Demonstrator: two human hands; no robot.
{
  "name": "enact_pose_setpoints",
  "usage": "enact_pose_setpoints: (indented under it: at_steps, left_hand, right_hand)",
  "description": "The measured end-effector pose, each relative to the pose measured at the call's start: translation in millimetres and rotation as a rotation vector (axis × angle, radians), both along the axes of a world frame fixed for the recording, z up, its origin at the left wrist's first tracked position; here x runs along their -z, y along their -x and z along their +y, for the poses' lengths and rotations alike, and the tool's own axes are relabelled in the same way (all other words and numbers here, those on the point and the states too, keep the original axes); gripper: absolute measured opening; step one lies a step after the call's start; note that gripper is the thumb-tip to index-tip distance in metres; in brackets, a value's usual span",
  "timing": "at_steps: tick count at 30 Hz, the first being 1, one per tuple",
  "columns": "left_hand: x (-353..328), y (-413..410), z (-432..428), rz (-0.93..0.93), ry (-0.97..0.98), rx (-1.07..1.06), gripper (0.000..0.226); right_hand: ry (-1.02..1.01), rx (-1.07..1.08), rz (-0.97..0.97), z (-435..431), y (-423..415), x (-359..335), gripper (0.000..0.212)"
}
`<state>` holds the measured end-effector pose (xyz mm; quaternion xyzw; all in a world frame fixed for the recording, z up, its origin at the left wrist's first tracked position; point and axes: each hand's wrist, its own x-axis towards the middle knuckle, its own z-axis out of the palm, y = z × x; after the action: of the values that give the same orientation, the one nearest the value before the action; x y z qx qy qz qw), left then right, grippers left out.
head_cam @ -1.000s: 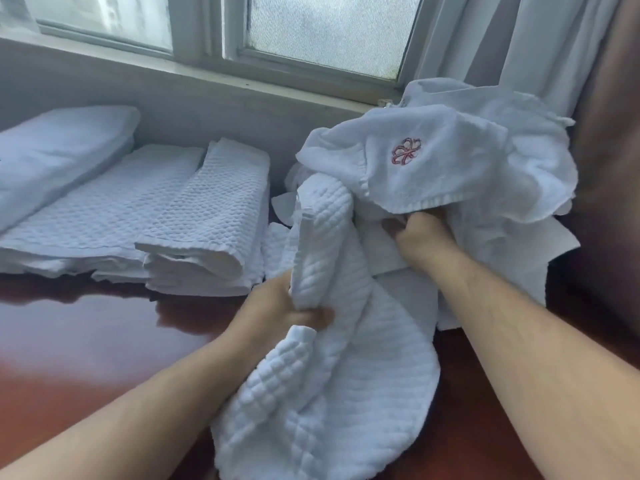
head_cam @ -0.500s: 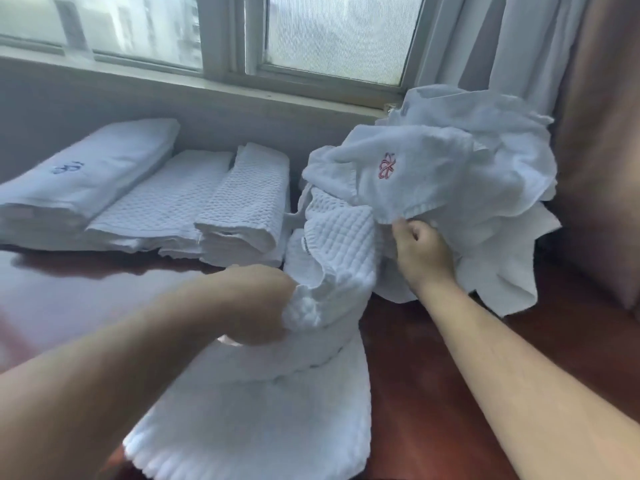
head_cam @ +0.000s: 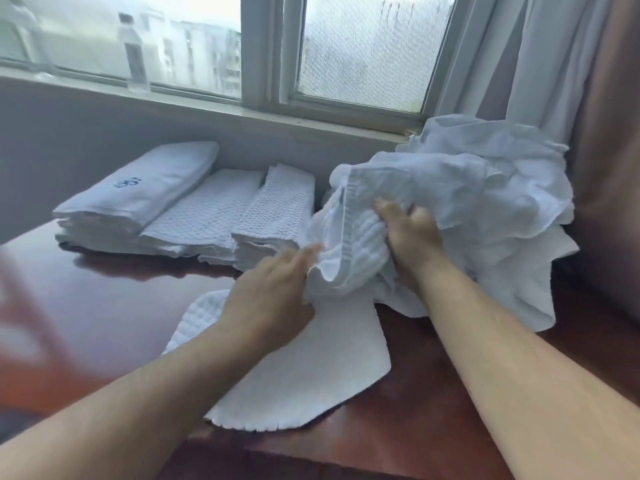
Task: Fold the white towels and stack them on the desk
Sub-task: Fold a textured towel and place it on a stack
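Head view: right hand [head_cam: 410, 237] gripping waffle towel [head_cam: 346, 244], left hand [head_cam: 273, 299] spread flat on it. Possibly dragging loose pile [head_cam: 485, 202] off tabletop [head_cam: 433, 410].

2 bare forearms, no sleeves

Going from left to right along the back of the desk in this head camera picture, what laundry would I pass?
Folded towel with a blue emblem → flat folded waffle towel → narrower folded waffle towel → waffle towel being handled, gripped by the right hand → unfolded pile by the curtain.
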<state>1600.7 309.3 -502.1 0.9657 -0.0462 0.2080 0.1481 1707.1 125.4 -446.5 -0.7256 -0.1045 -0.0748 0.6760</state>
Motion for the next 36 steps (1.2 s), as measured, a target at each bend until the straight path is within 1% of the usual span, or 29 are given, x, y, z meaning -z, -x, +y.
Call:
enact_pose_setpoints:
  at_steps: [1, 2, 3, 5, 8, 9, 10, 11, 12, 13, 14, 15, 17, 19, 20, 21, 22, 23, 24, 26, 27, 28, 29, 30, 31, 32, 33, 34, 36]
  left_hand:
    - [-5, -1, 6, -0.121, 0.035, -0.019, 0.073]
    - [-9, -3, 10, -0.234, 0.065, -0.022, 0.066]
    - [-12, -4, 13, -0.334, 0.073, -0.021, 0.06]
    - [-13, -8, 19, -0.45, 0.014, -0.027, 0.06]
    - [-10, -9, 25, -0.42, -0.121, -0.008, 0.08]
    - [-8, -7, 25, -0.424, -0.141, 0.014, 0.082]
    - [-6, -4, 24, -0.443, -0.14, 0.051, 0.08]
    - [-6, 0, 21, -0.481, -0.127, 0.099, 0.073]
    - [-7, 5, 17, -0.51, -0.108, 0.135, 0.063]
    - [-11, 9, 12, -0.517, -0.084, 0.15, 0.054]
    - [-17, 12, 9, -0.484, -0.057, 0.151, 0.051]
    - [-22, 14, 7, -0.435, -0.032, 0.171, 0.047]
    - [-23, 17, 5, -0.349, -0.011, 0.286, 0.035]
    - [-20, 22, 5, -0.214, -0.01, 0.42, 0.031]
    - [-17, 24, 3, -0.095, -0.023, 0.47, 0.034]
    - [-14, 27, 1, 0.041, -0.04, 0.522, 0.038]
    - [-11, 29, -1, 0.182, -0.061, 0.558, 0.043]
    - [-9, 30, -4, 0.304, -0.033, 0.576, 0.047]
    - [-11, 30, -7, 0.395, 0.067, 0.548, 0.052]
    - [-15, 21, -10, 0.432, 0.364, 0.404, 0.06]
    - [-16, 12, -11, 0.399, 0.41, 0.309, 0.058]
    - [-15, 2, -11, 0.347, 0.31, 0.203, 0.048]
    - [-13, -5, -11, 0.315, 0.187, 0.107, 0.041]
    - [-9, -9, -12, 0.33, 0.078, 0.048, 0.052]
    - [-4, -14, -13, 0.364, 0.025, 0.026, 0.074]
    - [1, -19, -13, 0.416, 0.033, 0.03, 0.089]
    - [5, -22, -14, 0.449, 0.064, 0.043, 0.091]
    - [7, -24, -15, 0.468, 0.1, 0.078, 0.078]
    - [16, -27, -13, 0.444, 0.176, 0.131, 0.047]
  right_hand:
    - [-0.084, 0.037, -0.063, -2, 4, -5, 0.033]
    - [-0.071, 0.106, -0.126, -6, 8, -9, 0.043]
    - [0.036, 0.194, -0.185, -11, 11, -12, 0.055]
    - [0.377, 0.313, -0.243, -23, 14, -17, 0.072]
    - [0.692, 0.296, -0.075, -37, 17, -23, 0.07]
    - [0.744, 0.302, -0.06, -40, 19, -23, 0.067]
    - [0.728, 0.335, -0.129, -42, 22, -23, 0.063]
    - [0.603, 0.384, -0.277, -42, 27, -22, 0.058]
    - [0.383, 0.404, -0.44, -40, 36, -23, 0.051]
    - [0.154, 0.383, -0.542, -38, 43, -25, 0.044]
    - [-0.043, 0.336, -0.563, -35, 48, -27, 0.037]
    - [-0.184, 0.298, -0.5, -34, 51, -27, 0.03]
    - [-0.299, 0.334, -0.287, -36, 54, -20, 0.017]
    - [-0.424, 0.434, -0.03, -45, 54, -11, 0.026]
    - [-0.53, 0.454, 0.098, -50, 56, -6, 0.031]
    - [-0.585, 0.452, 0.197, -58, 55, 0, 0.028]
    - [-0.573, 0.414, 0.264, -68, 57, 6, 0.02]
    - [-0.495, 0.338, 0.313, -76, 58, 12, 0.017]
    - [-0.352, 0.255, 0.372, -85, 60, 18, 0.031]
    - [0.168, 0.162, 0.476, -100, 63, 31, 0.063]
    - [0.482, 0.124, 0.499, -103, 65, 36, 0.072]
    - [0.75, 0.11, 0.485, -105, 66, 41, 0.076]
    - [0.921, 0.132, 0.43, -105, 65, 43, 0.077]
    - [0.969, 0.174, 0.349, -103, 63, 43, 0.076]
    - [0.933, 0.192, 0.264, -101, 62, 42, 0.073]
    - [0.841, 0.145, 0.22, -97, 63, 40, 0.07]
    - [0.737, 0.045, 0.222, -89, 65, 37, 0.068]
    - [0.665, -0.06, 0.251, -80, 65, 40, 0.067]
    - [0.678, -0.159, 0.258, -65, 68, 59, 0.053]
